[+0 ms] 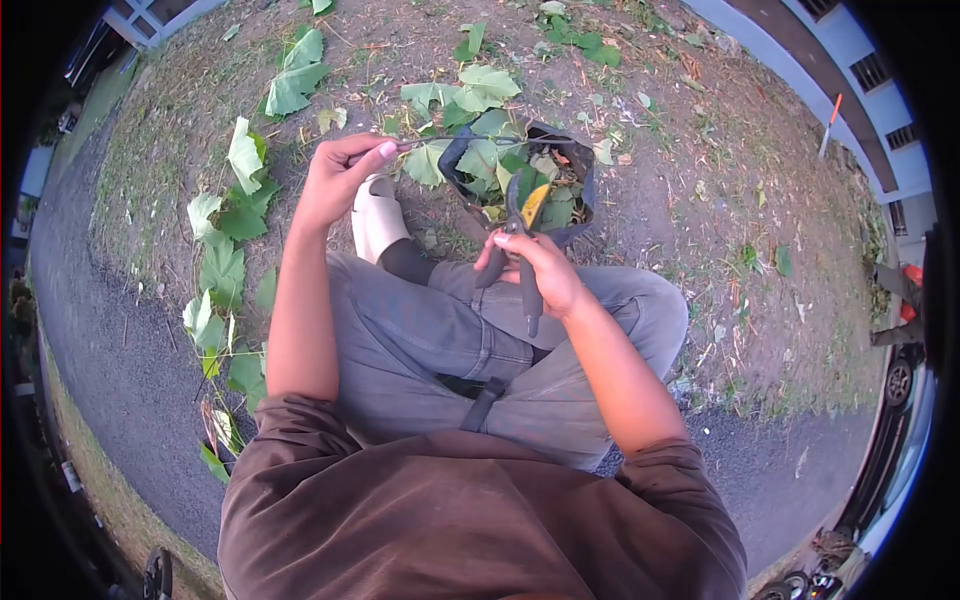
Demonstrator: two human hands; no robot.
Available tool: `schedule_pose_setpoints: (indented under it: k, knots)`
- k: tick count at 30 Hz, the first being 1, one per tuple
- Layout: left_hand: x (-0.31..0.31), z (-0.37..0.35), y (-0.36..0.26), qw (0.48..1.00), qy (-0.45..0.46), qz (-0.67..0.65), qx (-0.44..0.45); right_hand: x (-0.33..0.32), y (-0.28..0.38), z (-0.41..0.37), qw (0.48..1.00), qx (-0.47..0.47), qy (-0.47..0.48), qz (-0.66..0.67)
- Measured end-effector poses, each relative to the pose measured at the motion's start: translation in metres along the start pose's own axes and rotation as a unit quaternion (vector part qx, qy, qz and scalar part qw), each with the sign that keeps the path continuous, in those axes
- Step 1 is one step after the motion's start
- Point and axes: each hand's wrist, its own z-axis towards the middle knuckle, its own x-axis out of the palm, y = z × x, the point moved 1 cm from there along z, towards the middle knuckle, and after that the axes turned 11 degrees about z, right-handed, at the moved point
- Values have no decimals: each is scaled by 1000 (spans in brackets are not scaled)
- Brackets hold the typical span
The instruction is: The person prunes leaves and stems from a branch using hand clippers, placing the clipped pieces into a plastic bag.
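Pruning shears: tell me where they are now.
Head view, right of centre: the pruning shears are gripped in the right hand, just short of the dark bag of leaves.

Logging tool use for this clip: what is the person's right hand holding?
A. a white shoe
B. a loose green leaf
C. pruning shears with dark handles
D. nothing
C: the right hand grips the dark handles of the pruning shears, whose head points toward the dark bag of leaves, while the left hand pinches a thin stem.

Brown shirt (450, 520), grey trousers (430, 330), white shoe (378, 222)
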Motion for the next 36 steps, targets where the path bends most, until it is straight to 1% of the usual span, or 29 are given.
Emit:
schedule_pose_setpoints:
  k: [1, 2, 3, 4, 5, 6, 8, 11, 13, 16, 20, 22, 23, 25, 26, 27, 29, 30, 31, 33, 34, 36]
  knots:
    - [-3, 0, -1, 1000, 7, -20, 17, -1, -2, 2, 1000, 16, 18, -20]
    - [-4, 0, 2, 1000, 8, -20, 17, -2, -3, 3, 999, 13, 26, -35]
    - [-3, -1, 6, 999, 48, 0, 18, -2, -3, 4, 999, 13, 25, -34]
    - [-1, -2, 3, 996, 89, 20, 18, -1, 0, 5, 999, -16, 9, -47]
    - [1, -3, 1, 995, 92, 19, 16, 0, 2, 5, 997, -45, -9, -59]
    - [1, -4, -2, 994, 107, 35, 15, -1, 3, 6, 998, -53, -13, -29]
    - [8, -4, -8, 991, 123, 49, 13, -5, 4, 6, 998, -58, -17, -23]
    - [18, -1, -9, 994, 109, 27, 9, -2, 7, 3, 997, -68, -29, -2]
    - [24, 1, -8, 997, 66, 38, 8, -1, 10, 4, 995, -15, -47, 82]
    - [25, 3, -12, 997, 52, 57, 6, -1, 11, 6, 992, 14, -63, 107]
    - [21, 1, -14, 998, 24, 55, 10, 2, 6, 5, 992, 17, -55, 110]
    - [10, -2, -13, 994, 5, 81, 80, 8, 8, 4, 996, 2, -29, 80]
    - [2, -5, -14, 994, 2, 80, 81, 12, 9, 5, 997, 2, -27, 77]
    - [-9, -12, -19, 988, -27, 96, 115, 23, 11, 9, 998, -20, 6, 66]
    - [-11, -12, -18, 987, -41, 92, 125, 28, 13, 12, 997, -12, 6, 78]
    - [-8, -11, -16, 987, -39, 91, 123, 26, 13, 14, 997, -10, 4, 80]
    - [-2, -7, -14, 990, -54, 100, 79, 22, 12, 20, 987, 35, -14, 154]
    - [7, -6, -12, 994, -30, 83, 57, 15, 8, 23, 985, 51, -33, 160]
    - [14, -4, -13, 994, -30, 84, 55, 12, 4, 25, 985, 53, -32, 161]
    - [24, 0, -14, 993, 3, 98, 64, 6, -2, 27, 970, 85, -46, 222]
    - [25, 2, -13, 993, 11, 103, 52, 10, -3, 25, 963, 86, -59, 249]
    - [24, 5, -8, 995, 16, 84, 47, 10, -4, 20, 966, 80, -52, 241]
